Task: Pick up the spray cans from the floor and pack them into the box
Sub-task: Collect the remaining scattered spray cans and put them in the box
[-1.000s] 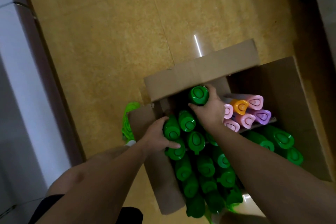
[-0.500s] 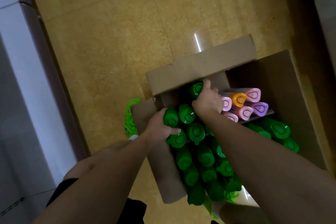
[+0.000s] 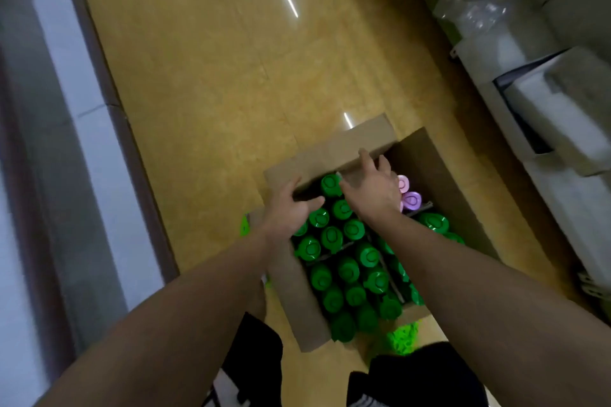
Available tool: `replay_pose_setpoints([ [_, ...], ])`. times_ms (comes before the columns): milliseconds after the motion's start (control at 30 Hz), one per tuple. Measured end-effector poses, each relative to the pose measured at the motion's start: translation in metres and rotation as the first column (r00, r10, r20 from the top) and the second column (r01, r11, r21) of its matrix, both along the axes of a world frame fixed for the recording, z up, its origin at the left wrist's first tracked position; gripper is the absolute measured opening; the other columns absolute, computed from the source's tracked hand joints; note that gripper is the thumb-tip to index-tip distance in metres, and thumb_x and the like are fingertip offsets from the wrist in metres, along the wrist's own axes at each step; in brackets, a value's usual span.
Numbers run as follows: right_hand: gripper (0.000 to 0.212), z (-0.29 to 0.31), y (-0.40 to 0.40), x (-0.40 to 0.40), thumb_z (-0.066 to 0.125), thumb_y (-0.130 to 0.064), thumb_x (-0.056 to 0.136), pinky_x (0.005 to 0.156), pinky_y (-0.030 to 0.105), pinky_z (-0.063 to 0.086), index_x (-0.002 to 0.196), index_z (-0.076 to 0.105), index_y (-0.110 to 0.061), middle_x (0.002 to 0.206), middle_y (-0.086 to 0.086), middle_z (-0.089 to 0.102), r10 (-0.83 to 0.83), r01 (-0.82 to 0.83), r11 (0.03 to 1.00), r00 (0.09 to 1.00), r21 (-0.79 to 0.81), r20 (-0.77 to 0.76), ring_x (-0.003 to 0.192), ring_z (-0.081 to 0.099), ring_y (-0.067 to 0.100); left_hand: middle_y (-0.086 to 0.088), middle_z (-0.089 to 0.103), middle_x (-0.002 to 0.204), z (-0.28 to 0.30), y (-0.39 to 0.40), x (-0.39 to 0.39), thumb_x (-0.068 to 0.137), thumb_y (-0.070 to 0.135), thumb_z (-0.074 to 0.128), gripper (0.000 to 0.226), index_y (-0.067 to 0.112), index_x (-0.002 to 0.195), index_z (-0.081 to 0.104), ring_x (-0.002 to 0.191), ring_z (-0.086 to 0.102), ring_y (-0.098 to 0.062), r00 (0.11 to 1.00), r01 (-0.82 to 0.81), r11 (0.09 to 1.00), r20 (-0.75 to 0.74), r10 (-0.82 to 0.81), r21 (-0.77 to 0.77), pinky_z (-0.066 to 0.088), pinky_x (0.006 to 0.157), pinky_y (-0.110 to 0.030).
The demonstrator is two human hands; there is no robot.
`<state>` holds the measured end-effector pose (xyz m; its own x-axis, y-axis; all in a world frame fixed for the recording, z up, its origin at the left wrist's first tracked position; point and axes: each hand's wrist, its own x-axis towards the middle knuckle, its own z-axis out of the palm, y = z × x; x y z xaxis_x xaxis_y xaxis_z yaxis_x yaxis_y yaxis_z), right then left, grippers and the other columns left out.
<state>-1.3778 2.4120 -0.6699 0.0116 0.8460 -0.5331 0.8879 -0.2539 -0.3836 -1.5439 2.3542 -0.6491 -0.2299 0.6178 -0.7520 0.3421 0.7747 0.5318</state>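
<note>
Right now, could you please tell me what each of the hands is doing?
Left hand: open, fingers spread over the green cans, holding nothing.
Right hand: open, fingers reaching to the box flap, holding nothing.

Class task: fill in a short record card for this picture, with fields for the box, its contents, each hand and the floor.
box: open cardboard box on the floor
contents: many green-capped cans, upright; pink and purple caps at the far right
left hand: fingers spread, at the far flap
right hand: fingers straight, reaching to the same flap, no grip on a can
floor: yellow tiles
</note>
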Motion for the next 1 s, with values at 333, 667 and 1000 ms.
replay_pose_setpoints([
  [333,0.078,0.224,-0.014,0.076,0.058,-0.054,0.086,0.111,0.050,0.036,0.154,0.024,-0.038,0.161,0.010,0.025,0.153,-0.145,0.968,0.988,0.204,-0.020,0.141,0.031,0.040,-0.001,0.038,0.157,0.243,0.010,0.085,0.083,0.044,0.075,0.080,0.025,0.152,0.038,0.144,0.034,-0.020,0.988,0.058,0.935,-0.155,-0.003,0.351,0.030,0.116,-0.032],
  [667,0.079,0.406,-0.075,0.144,0.062,-0.056,0.089,0.114,0.054,0.034,0.155,0.022,-0.040,0.163,0.005,0.023,0.064,-0.041,0.914,0.997,0.404,-0.041,0.146,0.027,0.033,0.000,0.032,0.159,0.430,-0.017,0.132,0.084,0.053,0.071,0.085,0.026,0.154,0.032,0.145,0.031,-0.023,0.900,0.393,0.765,-0.386,-0.204,0.511,0.031,0.113,-0.038],
  [1000,0.080,0.471,-0.241,0.282,0.059,-0.058,0.088,0.116,0.054,0.030,0.155,0.021,-0.038,0.163,0.006,0.020,-0.362,0.292,0.821,0.931,0.491,0.051,0.147,0.024,0.033,-0.001,0.018,0.163,0.470,-0.086,0.292,0.087,0.061,0.059,0.084,0.029,0.155,0.022,0.151,0.013,-0.025,0.491,0.871,0.274,-0.698,-0.522,0.408,0.025,0.120,-0.047],
])
